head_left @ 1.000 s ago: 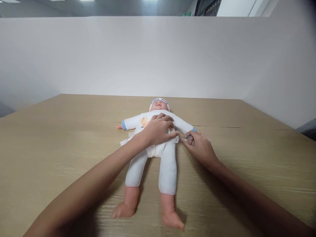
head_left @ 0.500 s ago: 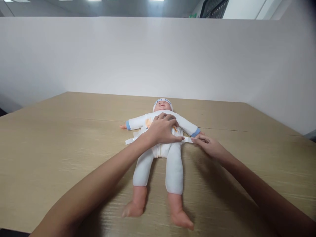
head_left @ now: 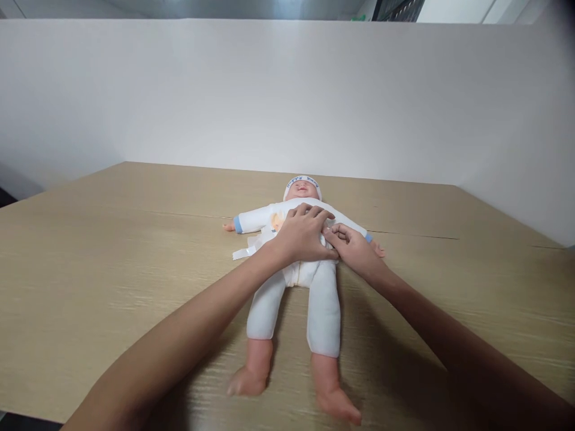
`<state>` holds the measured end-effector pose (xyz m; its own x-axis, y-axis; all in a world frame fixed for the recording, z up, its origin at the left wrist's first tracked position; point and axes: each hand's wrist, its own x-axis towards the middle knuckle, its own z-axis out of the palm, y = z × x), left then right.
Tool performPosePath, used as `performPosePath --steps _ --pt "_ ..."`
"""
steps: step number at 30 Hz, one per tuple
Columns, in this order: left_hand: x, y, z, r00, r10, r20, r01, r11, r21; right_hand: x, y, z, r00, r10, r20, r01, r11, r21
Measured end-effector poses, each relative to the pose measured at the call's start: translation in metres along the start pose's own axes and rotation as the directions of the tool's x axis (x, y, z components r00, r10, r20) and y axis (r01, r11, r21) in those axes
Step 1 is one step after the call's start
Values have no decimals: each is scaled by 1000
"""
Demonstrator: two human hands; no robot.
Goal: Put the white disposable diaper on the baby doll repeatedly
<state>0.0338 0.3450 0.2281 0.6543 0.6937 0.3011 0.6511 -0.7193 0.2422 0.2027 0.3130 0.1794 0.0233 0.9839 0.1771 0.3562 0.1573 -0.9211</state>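
A baby doll [head_left: 323, 311] in a white suit with blue cuffs lies face up, feet towards me. Around its hips is a white diaper [head_left: 300, 275]. My left hand [head_left: 305, 234] rests over the diaper's front at the belly, fingers spread and thumb apart, covering most of it. Close beside its thumb, my right hand [head_left: 353, 246] pinches the diaper's tab at the doll's waist on the right; the tab itself is mostly hidden by the fingers. On the left side, another white diaper tab [head_left: 243, 254] sticks out loose over the table.
The doll lies on a wide wooden table [head_left: 135, 287] with a seam running across it. A pale wall or partition [head_left: 287, 96] rises behind the table's far edge. The doll's head wears a white printed band [head_left: 303, 179].
My right hand has moved left and inward, bringing the right tab from out beside the doll to its waist. My left hand stays on the diaper's front. The view has shifted slightly.
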Motion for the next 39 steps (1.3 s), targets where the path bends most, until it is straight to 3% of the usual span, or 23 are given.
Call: performPosePath --steps 2,4,7,10,12,15,17,21,27,32,36,39 --pt "0 0 2 1000 3 -4 -3 1000 -4 -15 8 1 992 -91 -83 92 996 8" --pt "0 -1 4 1000 3 -7 -3 1000 -18 -31 15 -1 961 -244 -128 233 967 -99" --pt "2 -4 2 1000 -5 -4 5 997 -83 -46 20 -4 888 -460 -20 440 860 -257" --pt "3 -14 -11 994 93 51 -73 947 -314 -49 23 -4 838 -540 79 540 800 -263" --pt "-2 -26 -20 990 143 -3 -123 837 -534 -46 26 -4 824 -557 105 563 782 -268" --pt "-28 -52 -24 983 5 -184 -126 747 -652 -44 29 -7 805 -574 152 591 748 -303" --pt "-54 -72 -18 967 -116 -228 -37 818 -574 -45 31 -9 795 -583 168 602 724 -335" --pt "-105 -108 -2 931 -301 -208 237 929 -284 -48 24 -11 783 -607 138 601 681 -417" --pt "-124 -117 -3 929 -358 -90 363 931 43 -37 -32 9 752 -655 70 596 631 -497" --pt "-123 -114 -7 899 -436 -41 438 896 70 19 -75 37 749 -589 304 649 559 -516" --pt "-124 -121 -11 875 -482 40 484 874 -51 76 -84 49 830 -243 501 529 626 -572" --pt "-124 -128 -16 851 -515 103 522 807 -277 101 -86 52 829 -78 553 452 677 -581"
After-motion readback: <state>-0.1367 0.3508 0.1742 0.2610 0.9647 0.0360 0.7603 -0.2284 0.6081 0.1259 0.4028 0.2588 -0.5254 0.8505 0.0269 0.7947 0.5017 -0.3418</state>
